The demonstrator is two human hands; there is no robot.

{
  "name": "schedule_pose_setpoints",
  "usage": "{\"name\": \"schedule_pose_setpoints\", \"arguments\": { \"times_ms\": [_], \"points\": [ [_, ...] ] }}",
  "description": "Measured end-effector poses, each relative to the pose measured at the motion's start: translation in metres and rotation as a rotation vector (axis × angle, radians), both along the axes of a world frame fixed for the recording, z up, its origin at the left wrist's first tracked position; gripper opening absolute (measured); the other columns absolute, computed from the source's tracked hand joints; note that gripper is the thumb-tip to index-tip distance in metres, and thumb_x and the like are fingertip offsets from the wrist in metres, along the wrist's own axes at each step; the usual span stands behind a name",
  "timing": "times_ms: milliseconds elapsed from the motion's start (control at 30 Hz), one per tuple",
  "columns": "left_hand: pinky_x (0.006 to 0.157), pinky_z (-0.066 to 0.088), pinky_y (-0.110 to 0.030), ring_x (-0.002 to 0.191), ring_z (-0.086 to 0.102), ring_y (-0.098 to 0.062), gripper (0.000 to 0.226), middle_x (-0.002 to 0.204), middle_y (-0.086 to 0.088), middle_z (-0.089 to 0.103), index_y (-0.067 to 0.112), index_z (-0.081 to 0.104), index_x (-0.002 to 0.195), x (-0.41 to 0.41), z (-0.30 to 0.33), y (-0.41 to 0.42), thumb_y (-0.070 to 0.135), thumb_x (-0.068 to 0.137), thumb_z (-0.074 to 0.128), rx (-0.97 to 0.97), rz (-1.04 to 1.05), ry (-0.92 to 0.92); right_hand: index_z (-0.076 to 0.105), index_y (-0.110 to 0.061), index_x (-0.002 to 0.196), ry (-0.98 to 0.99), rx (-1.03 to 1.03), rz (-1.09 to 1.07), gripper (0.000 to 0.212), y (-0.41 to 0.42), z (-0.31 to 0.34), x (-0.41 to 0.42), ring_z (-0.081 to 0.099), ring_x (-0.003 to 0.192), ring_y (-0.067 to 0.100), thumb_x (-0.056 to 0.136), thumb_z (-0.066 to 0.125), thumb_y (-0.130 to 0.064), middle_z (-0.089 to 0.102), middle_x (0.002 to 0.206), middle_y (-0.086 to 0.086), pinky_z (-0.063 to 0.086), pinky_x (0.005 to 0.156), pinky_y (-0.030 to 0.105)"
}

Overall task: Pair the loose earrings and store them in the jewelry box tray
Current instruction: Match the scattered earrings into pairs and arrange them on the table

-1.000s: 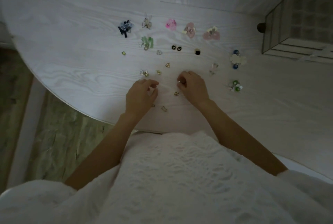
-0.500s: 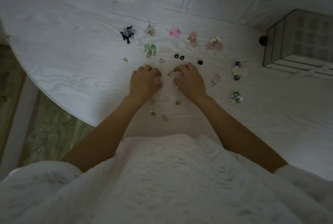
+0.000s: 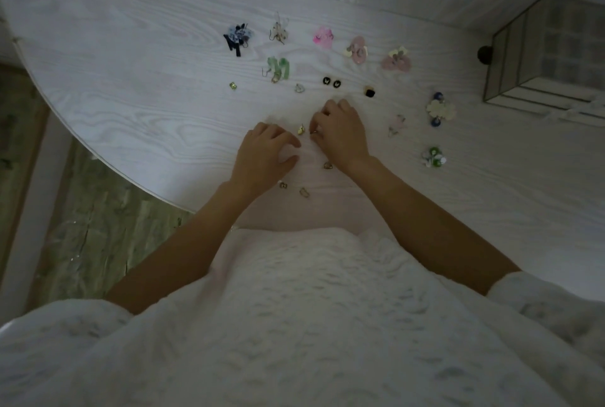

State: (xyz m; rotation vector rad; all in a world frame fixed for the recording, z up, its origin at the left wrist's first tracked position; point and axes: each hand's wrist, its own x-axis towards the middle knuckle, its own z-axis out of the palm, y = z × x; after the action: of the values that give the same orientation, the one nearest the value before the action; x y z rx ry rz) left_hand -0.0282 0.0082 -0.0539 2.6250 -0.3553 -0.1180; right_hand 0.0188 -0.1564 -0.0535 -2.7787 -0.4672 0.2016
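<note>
still the pairing step, nothing stored yet as far as i can tell. right hand (image 3: 340, 134) has its fingers curled, pinching what looks like a small gold earring (image 3: 313, 133) at the fingertips, just above the tabletop (image 3: 131, 79). left hand (image 3: 265, 154) rests palm down w/ fingers loosely curled, thumb out, gripping nothing i can see. another gold earring (image 3: 301, 129) lies between the two hands, likely the match.

already grouped further back: dark blue pair (image 3: 239, 35), green pair (image 3: 278, 68), pink earrings (image 3: 323, 35), black studs (image 3: 331, 82). a few small gold bits (image 3: 304, 192) sit loose near the body edge.

next move prob calls for setting the pinched one beside its mate, a fine fingertip job, bits are tiny & light is dim.

jewelry box (image 3: 550, 52) stands far right at the back, well apart from the hands; reaching it means crossing over the blue-white pair (image 3: 440, 109). tabletop curves off at left, and the loose gold bits near the front edge could get swept off by a forearm. open room lies left & right of the spread.
</note>
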Motion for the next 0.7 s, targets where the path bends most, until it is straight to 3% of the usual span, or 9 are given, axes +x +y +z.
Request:
{"name": "schedule_pose_setpoints", "arguments": {
  "times_ms": [133,267,500,700],
  "points": [
    [0.073,0.044,-0.033,0.085,0.055,-0.027,0.024,0.091,-0.005,0.066,0.014,0.066,0.096,-0.022,0.0,-0.022,0.024,0.075,0.072,-0.035,-0.069,0.043,0.064,-0.01,0.089,0.017,0.151,-0.15,0.01,-0.015,0.006,-0.021,0.049,0.096,0.023,0.081,0.064,-0.018,0.058,0.1,0.008,0.038,0.081,0.028],
    [0.08,0.045,-0.035,0.099,0.051,-0.025,0.031,0.104,-0.007,0.059,0.014,0.06,0.11,-0.02,-0.004,-0.05,0.024,0.082,0.066,-0.074,-0.012,0.195,0.06,-0.011,0.088,0.083,0.323,-0.41,0.007,-0.051,0.011,-0.051,0.05,0.074,0.01,0.082,0.062,-0.014,0.062,0.091,0.005,0.04,0.07,0.024],
    [0.068,0.041,-0.034,0.091,0.052,-0.028,0.014,0.095,-0.011,0.057,0.011,0.06,0.097,-0.015,-0.007,-0.062,0.02,0.086,0.058,-0.018,-0.023,0.175,0.065,-0.005,0.089,0.127,0.305,-0.614,0.012,-0.078,-0.001,-0.079,0.055,0.08,0.021,0.078,0.06,-0.004,0.058,0.095,0.014,0.04,0.072,0.023],
    [0.067,0.041,-0.036,0.087,0.05,-0.029,0.011,0.095,-0.015,0.056,0.004,0.055,0.097,-0.016,-0.005,-0.074,0.009,0.088,0.051,0.01,-0.165,0.147,0.067,-0.004,0.085,0.068,0.367,-0.626,0.008,-0.085,-0.003,-0.091,0.052,0.076,0.014,0.081,0.06,-0.003,0.059,0.093,0.012,0.038,0.072,0.017]
  ]
}}
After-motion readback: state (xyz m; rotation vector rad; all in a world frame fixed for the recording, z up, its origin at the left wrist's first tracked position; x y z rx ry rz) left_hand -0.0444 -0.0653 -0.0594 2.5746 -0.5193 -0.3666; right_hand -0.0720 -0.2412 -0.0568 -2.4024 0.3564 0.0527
